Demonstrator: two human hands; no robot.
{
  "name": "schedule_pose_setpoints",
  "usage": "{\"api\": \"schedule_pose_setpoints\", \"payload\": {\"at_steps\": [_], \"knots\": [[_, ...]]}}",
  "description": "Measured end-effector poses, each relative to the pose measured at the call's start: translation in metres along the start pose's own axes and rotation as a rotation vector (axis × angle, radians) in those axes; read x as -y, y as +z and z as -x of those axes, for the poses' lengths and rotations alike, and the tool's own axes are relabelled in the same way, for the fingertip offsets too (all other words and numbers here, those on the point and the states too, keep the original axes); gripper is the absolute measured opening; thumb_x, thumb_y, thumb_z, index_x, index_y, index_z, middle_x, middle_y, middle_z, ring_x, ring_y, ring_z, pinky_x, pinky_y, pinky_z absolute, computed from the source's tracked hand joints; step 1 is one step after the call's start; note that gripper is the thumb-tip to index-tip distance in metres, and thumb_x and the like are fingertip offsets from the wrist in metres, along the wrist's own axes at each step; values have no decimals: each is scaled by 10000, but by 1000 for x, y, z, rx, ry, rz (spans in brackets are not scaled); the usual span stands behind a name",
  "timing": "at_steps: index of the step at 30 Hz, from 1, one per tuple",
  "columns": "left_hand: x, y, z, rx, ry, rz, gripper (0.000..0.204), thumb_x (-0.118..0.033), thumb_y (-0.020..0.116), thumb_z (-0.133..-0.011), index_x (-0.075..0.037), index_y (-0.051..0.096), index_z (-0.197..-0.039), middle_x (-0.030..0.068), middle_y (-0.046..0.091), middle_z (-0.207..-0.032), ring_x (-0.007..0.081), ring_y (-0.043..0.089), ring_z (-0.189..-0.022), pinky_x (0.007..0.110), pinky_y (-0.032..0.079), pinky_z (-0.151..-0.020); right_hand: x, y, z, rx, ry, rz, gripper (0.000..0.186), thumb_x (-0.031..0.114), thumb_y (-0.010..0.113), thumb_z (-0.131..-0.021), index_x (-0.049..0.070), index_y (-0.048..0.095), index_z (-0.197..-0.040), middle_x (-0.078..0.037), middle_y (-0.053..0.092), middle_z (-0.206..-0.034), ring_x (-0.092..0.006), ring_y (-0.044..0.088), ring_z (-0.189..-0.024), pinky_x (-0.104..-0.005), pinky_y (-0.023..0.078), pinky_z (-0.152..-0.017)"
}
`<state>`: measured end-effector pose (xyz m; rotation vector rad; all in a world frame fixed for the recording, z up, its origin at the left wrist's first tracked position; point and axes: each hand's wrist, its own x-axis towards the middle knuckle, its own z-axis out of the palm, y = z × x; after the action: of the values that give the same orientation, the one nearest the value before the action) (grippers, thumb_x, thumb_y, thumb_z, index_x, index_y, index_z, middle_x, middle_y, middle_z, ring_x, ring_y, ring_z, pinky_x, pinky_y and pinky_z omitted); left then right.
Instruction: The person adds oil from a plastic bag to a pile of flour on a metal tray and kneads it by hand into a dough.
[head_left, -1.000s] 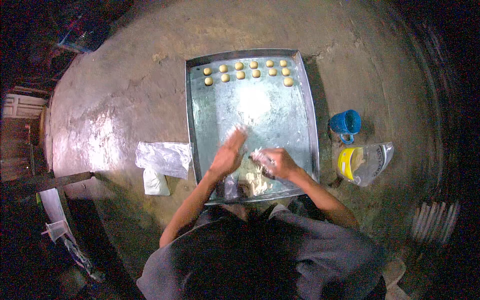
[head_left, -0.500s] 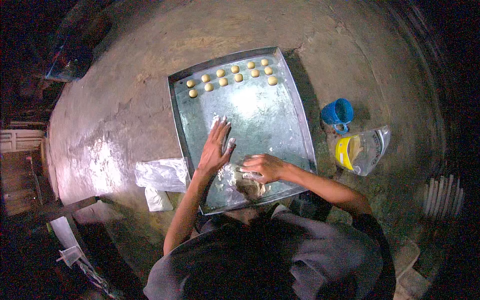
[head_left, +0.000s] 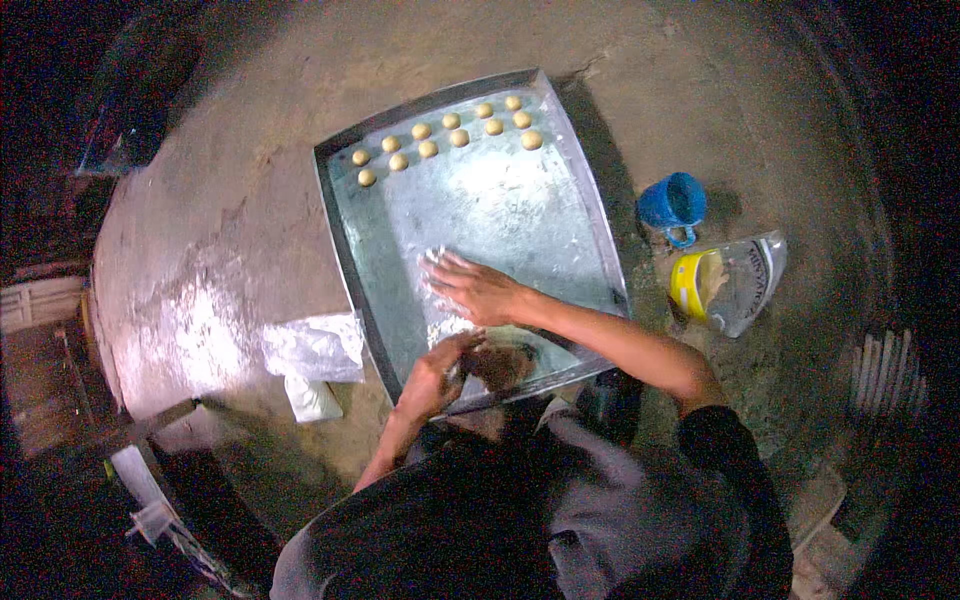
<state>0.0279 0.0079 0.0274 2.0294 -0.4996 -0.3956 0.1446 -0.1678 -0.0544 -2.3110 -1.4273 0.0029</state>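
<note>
A shallow metal tray lies in front of me, with two rows of small, round, pale dough balls along its far side. My right hand is stretched over the tray's middle, palm down, with white powder on its spread fingers. Closer to me, my left hand is at the near edge, its fingers bent inward; what they hold, if anything, is hidden. White powder lies on the metal between the hands. A brown patch beside the left fingers cannot be made out clearly.
On the floor right of the tray stand a blue mug and a clear plastic bag with a yellow band. Left of it lie a crumpled clear plastic bag and a small white packet. Pale rods are at far right.
My right hand has moved forward and left, opening out over the tray. The left hand has drawn back toward the near edge, its fingers now bent. The view has shifted slightly.
</note>
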Motion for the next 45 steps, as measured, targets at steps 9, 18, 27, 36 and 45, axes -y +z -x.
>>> {"api": "schedule_pose_setpoints", "payload": {"at_steps": [9,18,27,36,45], "knots": [[0,-21,15,-508,-215,-243,386,-96,548,-925,30,512,-1289,251,509,-1338,410,475,-1249,442,367,-1074,45,-4,2,66,23,-93,444,262,571,-832,-31,626,-1162,-243,482,-1390,-381,418,-1337,-468,321,-1135],[33,5,2,-335,-236,-287,531,-120,505,-964,57,326,-1432,282,289,-1514,451,244,-1419,482,224,-1166,51,-11,24,8,26,-110,396,313,499,-950,11,604,-1184,-162,586,-1233,-344,524,-1206,-502,306,-1123],[69,28,-7,313,-43,-199,694,-125,514,-886,26,225,-1499,178,200,-1587,334,182,-1472,389,156,-1214,40,-93,86,-74,685,-481,381,168,612,-892,75,613,-1262,-140,512,-1412,-370,379,-1373,-452,312,-1138],[15,-6,33,221,-86,-603,969,-454,632,-876,99,126,-1490,306,123,-1561,424,116,-1465,473,130,-1202,107,-40,135,151,566,-490,787,398,652,-887,60,296,-1502,-209,43,-1604,-474,132,-1442,-541,161,-1184],[32,26,6,237,-49,-1126,1032,-569,606,-811,107,202,-1477,285,142,-1568,406,125,-1472,523,123,-1186,66,-43,82,175,159,-262,997,508,778,-696,124,323,-1495,-182,168,-1587,-403,214,-1444,-558,157,-1187]]}}
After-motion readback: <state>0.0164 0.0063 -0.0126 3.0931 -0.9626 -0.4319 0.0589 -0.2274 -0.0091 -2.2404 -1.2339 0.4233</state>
